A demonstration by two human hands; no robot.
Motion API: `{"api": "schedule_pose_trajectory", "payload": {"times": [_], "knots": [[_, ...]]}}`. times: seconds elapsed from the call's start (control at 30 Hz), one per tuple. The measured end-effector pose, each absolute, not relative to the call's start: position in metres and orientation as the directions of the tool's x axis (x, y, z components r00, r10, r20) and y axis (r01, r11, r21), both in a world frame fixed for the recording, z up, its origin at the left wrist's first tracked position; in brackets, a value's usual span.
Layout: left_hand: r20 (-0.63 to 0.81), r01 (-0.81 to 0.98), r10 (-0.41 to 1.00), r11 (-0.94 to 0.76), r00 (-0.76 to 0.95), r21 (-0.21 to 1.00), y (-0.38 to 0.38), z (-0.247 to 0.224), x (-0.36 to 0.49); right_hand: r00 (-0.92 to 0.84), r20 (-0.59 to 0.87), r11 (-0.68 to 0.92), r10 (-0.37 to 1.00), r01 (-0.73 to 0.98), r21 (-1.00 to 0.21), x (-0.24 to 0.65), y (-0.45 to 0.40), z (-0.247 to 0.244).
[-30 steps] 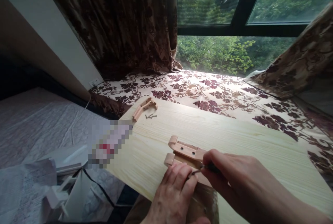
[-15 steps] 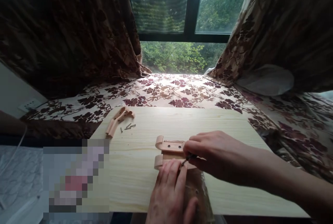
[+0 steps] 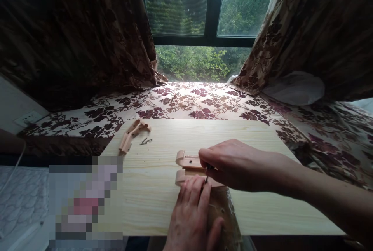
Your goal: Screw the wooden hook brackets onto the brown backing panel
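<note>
Patterned brown curtains [image 3: 116,29] hang on both sides of a dark-framed window [image 3: 214,14], and below it spreads a window seat [image 3: 186,97] covered in floral cloth. Against that seat stands a pale wooden tabletop [image 3: 268,208]. Its far edge meets the cloth, its right edge slants outward toward the person, and a pixelated patch [image 3: 84,200] hides much of the left edge. A broad stretch of wood runs beyond the right forearm to the right edge; another lies between the left hand and the patch.

A dark brown board [image 3: 229,216], rough along its right edge, sits near the middle of the tabletop and reaches past the near edge. The right hand [image 3: 233,163] is clenched around a slim, dark tool [image 3: 208,170], its tip pointing down beside the left fingertips. The left hand [image 3: 188,212] lies over the near hook piece [image 3: 180,178], fingers bent; whether it pinches anything is hidden. Both this and the parallel far hook piece [image 3: 189,160] rest on the board, rounded ends to the left, a narrow gap between them.

Loose wooden hardware [image 3: 128,138] lies at the tabletop's far left edge, with small screws [image 3: 144,141] just beside it.
</note>
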State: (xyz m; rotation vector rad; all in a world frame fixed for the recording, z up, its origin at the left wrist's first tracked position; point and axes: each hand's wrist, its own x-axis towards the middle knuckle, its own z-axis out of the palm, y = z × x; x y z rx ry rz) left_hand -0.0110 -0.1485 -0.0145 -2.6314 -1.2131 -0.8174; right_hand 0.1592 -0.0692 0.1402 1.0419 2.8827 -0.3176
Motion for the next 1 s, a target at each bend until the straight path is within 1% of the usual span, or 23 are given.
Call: {"api": "schedule_pose_trajectory", "payload": {"times": [0.07, 0.23, 0.37, 0.47, 0.67, 0.9, 1.0], "knots": [[0.526, 0.734, 0.663, -0.671, 0.532, 0.103, -0.148, -0.015, -0.011, -0.772, -0.131, 0.757, 0.622, 0.635, -0.153, 0.160, -0.069, 0.143], [0.508, 0.724, 0.657, -0.684, 0.557, 0.092, -0.148, -0.014, -0.012, -0.770, -0.211, 0.760, 0.602, 0.634, -0.144, 0.162, -0.069, 0.150], [0.510, 0.727, 0.646, -0.685, 0.568, 0.059, -0.147, -0.016, -0.014, -0.732, -0.234, 0.719, 0.639, 0.677, -0.155, 0.163, -0.065, 0.147], [0.523, 0.729, 0.633, -0.684, 0.570, 0.032, -0.145, -0.019, -0.015, -0.738, -0.205, 0.724, 0.643, 0.673, -0.153, 0.163, -0.063, 0.147], [0.561, 0.732, 0.597, -0.680, 0.574, -0.026, -0.141, -0.016, -0.013, -0.797, -0.154, 0.782, 0.583, 0.603, -0.158, 0.158, -0.066, 0.151], [0.561, 0.725, 0.595, -0.688, 0.576, -0.014, -0.142, -0.011, -0.010, -0.742, -0.111, 0.734, 0.661, 0.670, -0.112, 0.156, -0.070, 0.142], [0.578, 0.728, 0.586, -0.685, 0.568, -0.022, -0.142, -0.013, -0.011, -0.763, -0.114, 0.754, 0.636, 0.646, -0.118, 0.158, -0.069, 0.146]]}}
